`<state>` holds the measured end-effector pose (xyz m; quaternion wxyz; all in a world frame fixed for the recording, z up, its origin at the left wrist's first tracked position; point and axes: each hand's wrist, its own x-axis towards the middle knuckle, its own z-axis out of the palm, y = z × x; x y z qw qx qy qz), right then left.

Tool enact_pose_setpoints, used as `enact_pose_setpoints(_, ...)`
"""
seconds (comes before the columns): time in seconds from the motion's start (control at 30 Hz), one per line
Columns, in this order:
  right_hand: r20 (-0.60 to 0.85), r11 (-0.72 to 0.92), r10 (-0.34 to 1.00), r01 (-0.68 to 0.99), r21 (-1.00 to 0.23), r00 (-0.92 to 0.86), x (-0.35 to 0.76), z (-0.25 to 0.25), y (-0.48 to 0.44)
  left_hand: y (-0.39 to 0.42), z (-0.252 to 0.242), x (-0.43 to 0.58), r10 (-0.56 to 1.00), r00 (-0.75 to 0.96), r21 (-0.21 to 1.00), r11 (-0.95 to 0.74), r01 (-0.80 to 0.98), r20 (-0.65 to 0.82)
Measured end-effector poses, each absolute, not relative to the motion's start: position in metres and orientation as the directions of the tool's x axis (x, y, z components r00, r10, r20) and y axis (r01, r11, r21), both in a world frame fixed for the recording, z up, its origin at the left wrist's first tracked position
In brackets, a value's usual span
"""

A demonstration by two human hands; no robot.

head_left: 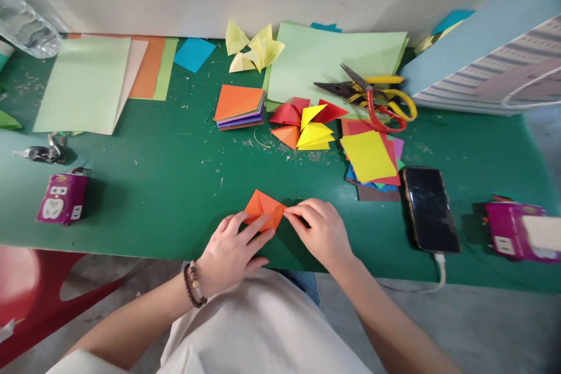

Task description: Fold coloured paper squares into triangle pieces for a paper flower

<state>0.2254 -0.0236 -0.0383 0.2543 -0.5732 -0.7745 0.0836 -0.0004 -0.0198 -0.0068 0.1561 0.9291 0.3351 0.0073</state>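
A folded piece of orange paper (263,204) lies on the green tabletop near its front edge, with crease lines across its face. My left hand (234,248) rests on its lower left part, fingers stretched out flat over it. At the paper's right corner, my right hand (319,228) pinches that tip between thumb and forefinger. Beyond them sit folded red, orange and yellow paper pieces (313,128), a stack of small coloured sheets (239,106) topped in orange, and another loose stack with a yellow sheet (369,156) on top.
Scissors with red handles (385,120) and yellow-handled pliers (405,102) lie on large pale green sheets (307,64). A phone (430,210) on a cable is at right. Purple power sockets (62,198), keys (46,152) and a plastic bottle (30,23) are at left.
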Motion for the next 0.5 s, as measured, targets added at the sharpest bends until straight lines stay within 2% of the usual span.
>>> enact_pose_setpoints(0.1,0.313,0.321,0.929,0.849,-0.419,-0.197,0.2264,-0.0366,-0.0183,-0.0178,-0.0079,-0.003,0.617,0.782,0.327,-0.723,0.608,-0.091)
enact_pose_setpoints(0.37,0.385,0.414,0.868,0.886,-0.211,-0.314,0.226,-0.0381,-0.0136,-0.0185,-0.0122,-0.0048,0.662,0.746,0.405,-0.664,0.628,-0.071)
enact_pose_setpoints(0.5,0.421,0.445,0.843,0.874,-0.195,-0.336,0.2238,-0.0379,-0.0166,-0.0185,-0.0131,-0.0042,0.669,0.739,0.426,-0.648,0.632,-0.08)
